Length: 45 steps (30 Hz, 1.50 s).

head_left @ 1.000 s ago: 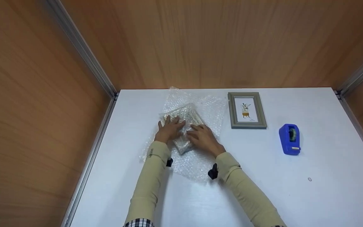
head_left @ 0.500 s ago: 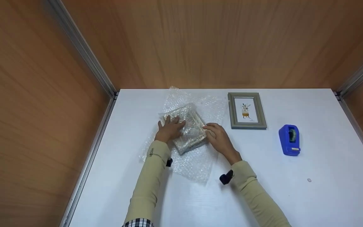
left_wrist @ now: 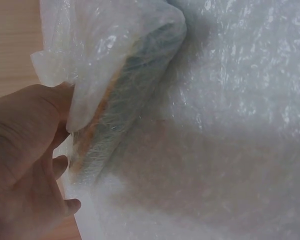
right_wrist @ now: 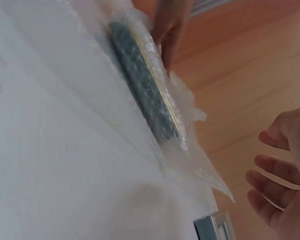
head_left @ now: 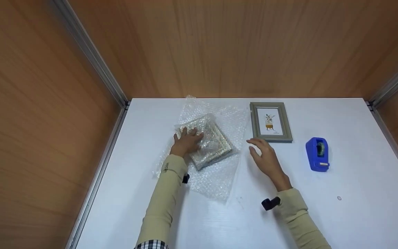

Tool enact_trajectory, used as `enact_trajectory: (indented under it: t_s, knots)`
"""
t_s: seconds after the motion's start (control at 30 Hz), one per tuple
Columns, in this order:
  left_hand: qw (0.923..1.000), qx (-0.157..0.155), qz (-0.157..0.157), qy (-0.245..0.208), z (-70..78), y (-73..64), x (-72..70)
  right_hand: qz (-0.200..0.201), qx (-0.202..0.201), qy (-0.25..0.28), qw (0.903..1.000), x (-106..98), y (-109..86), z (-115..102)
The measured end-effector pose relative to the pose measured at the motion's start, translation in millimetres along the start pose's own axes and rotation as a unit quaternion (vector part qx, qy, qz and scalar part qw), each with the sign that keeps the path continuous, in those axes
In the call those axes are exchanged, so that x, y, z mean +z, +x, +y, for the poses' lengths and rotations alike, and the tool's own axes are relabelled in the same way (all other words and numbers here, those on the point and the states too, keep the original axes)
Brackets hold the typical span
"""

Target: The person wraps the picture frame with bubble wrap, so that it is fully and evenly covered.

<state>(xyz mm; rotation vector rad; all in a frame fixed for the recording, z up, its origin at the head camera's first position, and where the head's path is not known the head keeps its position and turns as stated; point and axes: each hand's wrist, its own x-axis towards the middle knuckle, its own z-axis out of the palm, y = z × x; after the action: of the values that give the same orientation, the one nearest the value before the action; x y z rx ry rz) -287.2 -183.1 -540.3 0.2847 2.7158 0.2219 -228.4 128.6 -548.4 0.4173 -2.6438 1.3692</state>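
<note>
A flat rectangular block, its gold-edged side showing through folded bubble wrap, lies tilted on the white table; it looks like a picture frame. My left hand rests on top of this bundle with spread fingers. In the left wrist view, the thumb of that hand lies by a loose flap of wrap over the block's side. My right hand hovers right of the wrap, below the unwrapped frame, with fingers loosely bent and nothing held. The right wrist view shows its curved fingers apart from everything.
An unwrapped grey-green picture frame with a plant print lies at the back, right of the wrap. Further right stands a blue tape dispenser. A small round clear piece lies nearer. Wooden panels enclose the table's back and sides.
My right hand has let go of the wrap on the bundle and moved right, off the sheet. The block's right side is now uncovered by that hand. My left hand stays put.
</note>
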Motion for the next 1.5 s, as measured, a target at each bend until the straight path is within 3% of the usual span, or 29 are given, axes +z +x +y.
enact_trajectory:
  t_s: [0.37, 0.57, 0.77, 1.0, 1.13, 1.3, 1.5]
  knots:
    - [0.9999, 0.000, -0.001, -0.011, 1.5, -1.3, -1.1, 0.102, 0.021, -0.028, 0.9942, -51, -35.3, 37]
    - [0.9997, -0.003, -0.009, -0.021, -0.3, -3.4, -0.3, 0.118, 0.057, -0.047, 0.9902, -69, -45.8, 57]
    - [0.9996, 0.020, 0.014, -0.014, 0.6, -4.0, -0.1, 0.140, 0.086, -0.052, 0.9851, -85, -53.3, 70]
    - [0.9995, 0.017, 0.012, -0.025, 4.9, -5.3, -3.2, 0.172, 0.155, -0.079, 0.9695, -108, -61.3, 79]
    - [0.9995, 0.017, 0.013, -0.024, 3.9, -4.2, -3.0, 0.160, 0.219, -0.104, 0.9569, -122, -64.6, 83]
    - [0.9994, 0.022, 0.019, -0.016, 2.4, -1.6, -0.6, 0.106, 0.291, -0.131, 0.9418, -136, -68.2, 90]
    - [0.9996, 0.021, 0.008, -0.016, 4.8, -4.5, -3.2, 0.076, 0.307, -0.146, 0.9374, -145, -68.6, 99]
